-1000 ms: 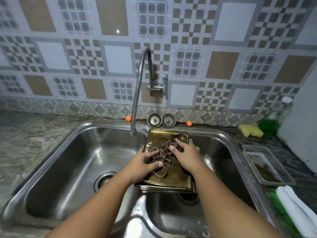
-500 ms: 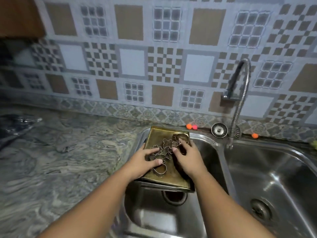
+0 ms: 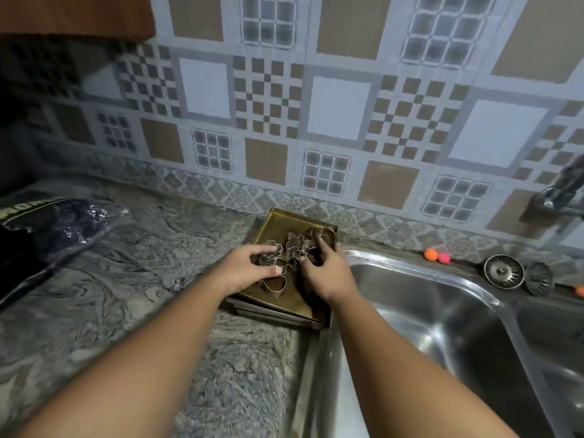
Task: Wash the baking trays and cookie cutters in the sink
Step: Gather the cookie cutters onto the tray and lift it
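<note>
A stack of brass-coloured baking trays (image 3: pixel 278 224) is over the granite counter just left of the steel sink (image 3: pixel 442 317). Several metal cookie cutters (image 3: pixel 297 245) lie on the top tray. My left hand (image 3: pixel 249 270) grips the stack's left edge, thumb curled over a cutter. My right hand (image 3: pixel 328 273) holds the right edge with its fingers on the cutters. Whether the stack rests on the counter or is carried just above it I cannot tell.
A dark plastic bag (image 3: pixel 63 222) lies on the counter at the far left. Two small orange and pink balls (image 3: pixel 437 256) and two sink strainers (image 3: pixel 504 271) sit behind the sink. The tap (image 3: pixel 562 191) is at the right edge.
Both hands have carried the tray stack with the cutters leftward, from over the sink basins to above the counter left of the sink. The grip has not changed.
</note>
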